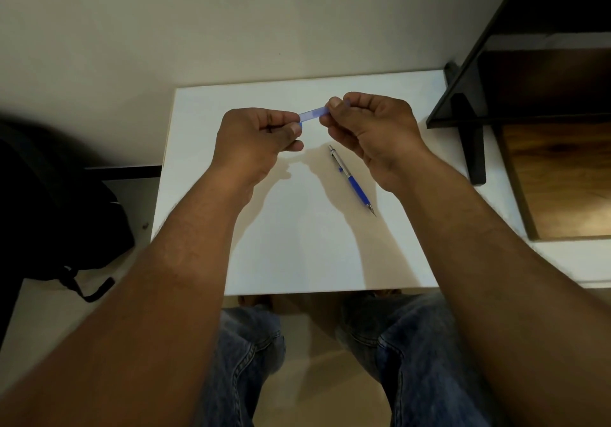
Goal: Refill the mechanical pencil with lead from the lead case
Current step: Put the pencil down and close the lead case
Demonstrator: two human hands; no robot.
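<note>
A small translucent blue lead case (313, 114) is held level in the air above the white table (297, 244). My left hand (261, 142) pinches its left end and my right hand (370, 125) pinches its right end. The mechanical pencil (352, 180), silver at the top with a blue grip, lies on the table below my right hand, tip pointing toward me and to the right. Neither hand touches the pencil. No loose lead is visible.
A dark shelf unit (515, 72) with a wooden panel (562, 175) stands at the table's right edge. A black backpack (56, 215) lies on the floor at the left. My knees in blue jeans (406, 354) are under the table's near edge.
</note>
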